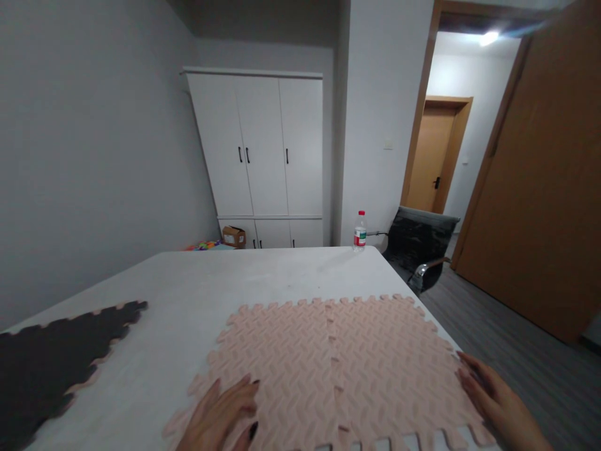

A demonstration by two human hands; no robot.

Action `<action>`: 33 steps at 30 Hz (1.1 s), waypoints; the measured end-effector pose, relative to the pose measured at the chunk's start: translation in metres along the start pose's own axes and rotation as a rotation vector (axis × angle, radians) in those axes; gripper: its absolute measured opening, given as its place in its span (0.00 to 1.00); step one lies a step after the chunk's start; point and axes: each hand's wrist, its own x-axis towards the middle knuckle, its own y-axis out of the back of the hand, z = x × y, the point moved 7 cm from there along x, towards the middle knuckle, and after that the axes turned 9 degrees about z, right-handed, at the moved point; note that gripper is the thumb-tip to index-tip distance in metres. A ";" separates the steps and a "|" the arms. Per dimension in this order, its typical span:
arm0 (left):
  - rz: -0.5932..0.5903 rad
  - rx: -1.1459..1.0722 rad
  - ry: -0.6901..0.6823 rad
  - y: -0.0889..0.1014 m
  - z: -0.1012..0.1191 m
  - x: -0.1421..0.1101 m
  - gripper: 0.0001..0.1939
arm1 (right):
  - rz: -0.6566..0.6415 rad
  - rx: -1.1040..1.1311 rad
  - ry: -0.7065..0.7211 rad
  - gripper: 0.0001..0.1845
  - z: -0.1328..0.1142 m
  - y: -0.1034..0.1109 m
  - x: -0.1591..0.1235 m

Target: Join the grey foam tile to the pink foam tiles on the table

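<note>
two hands flat on pink foam mats

the left hand lay palm down with its fingers spread apart, pressing the near left part of the pink foam mats. the right hand rested open at the mats' right edge, fingers together and laid along the toothed border, gripping nothing. the mats were two pale pink squares joined along a jigsaw seam down the middle, with a raised leaf-like tread and interlocking teeth all round; they lay flat on the near right part of the white bench. well apart to the left on the same bench lay dark grey mats with pink showing beneath their edge. at the far right corner of the bench stood a clear bottle with a red cap and a red and green label, too small to read. beyond it were a black chair, a white cupboard, and a small cardboard box on the floor, its contents not visible.
</note>
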 end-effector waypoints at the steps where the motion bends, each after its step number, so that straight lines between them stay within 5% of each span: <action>1: 0.042 -0.007 -0.064 -0.003 0.021 0.016 0.23 | 0.036 0.003 -0.003 0.34 -0.007 0.007 0.006; 3: 0.100 -0.014 -0.134 -0.011 0.061 0.046 0.27 | 0.140 -0.003 0.048 0.37 -0.044 0.024 0.023; 6: 0.087 0.023 -0.089 -0.037 0.103 0.078 0.36 | 0.187 0.046 0.285 0.35 -0.148 0.025 0.045; 9: 0.085 0.064 -0.054 -0.066 0.122 0.086 0.41 | -0.008 0.140 0.535 0.32 -0.258 -0.033 0.045; 12: 0.061 0.108 -0.088 -0.092 0.127 0.078 0.42 | -0.331 0.014 0.711 0.32 -0.315 -0.134 0.022; 14: 0.039 0.117 -0.100 -0.102 0.125 0.072 0.42 | -0.433 -0.108 0.677 0.33 -0.315 -0.190 0.009; 17: 0.026 0.093 -0.084 -0.109 0.121 0.069 0.42 | -0.437 -0.168 0.649 0.35 -0.301 -0.231 -0.001; 33: 0.085 0.056 0.212 -0.122 0.141 0.058 0.30 | -0.391 -0.254 0.584 0.39 -0.290 -0.235 -0.019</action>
